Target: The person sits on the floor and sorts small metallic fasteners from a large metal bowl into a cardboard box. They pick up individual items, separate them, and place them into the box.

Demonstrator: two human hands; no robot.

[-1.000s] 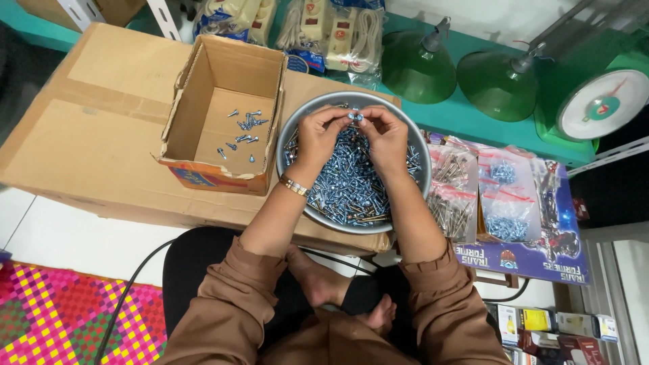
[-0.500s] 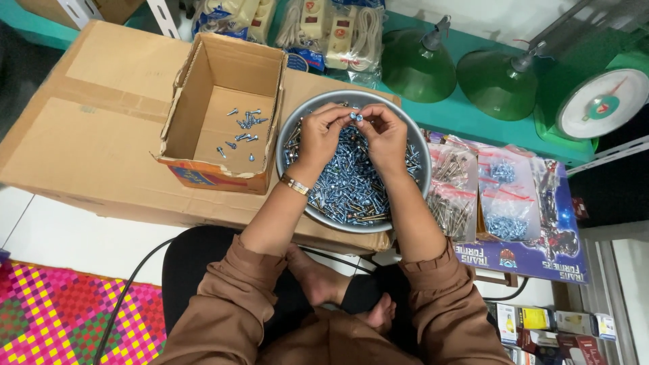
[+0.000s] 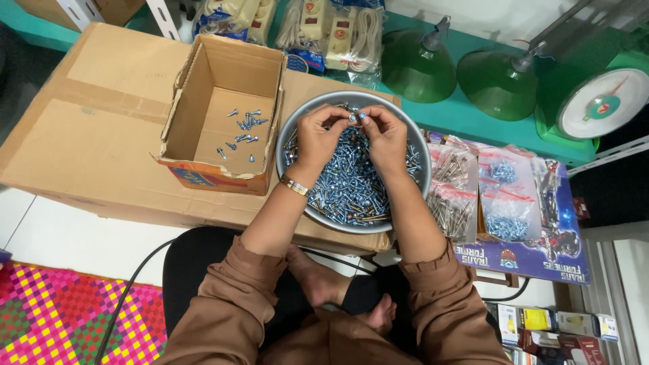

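Now both hands, left hand and right hand, pinch small silver screws over the round metal bowl at 12 o'clock.

Hardware shop: bagged screws, weighing scale

Two green lamp shades sit beside a dial scale; bagged screws lie right, a woven mat lower left.
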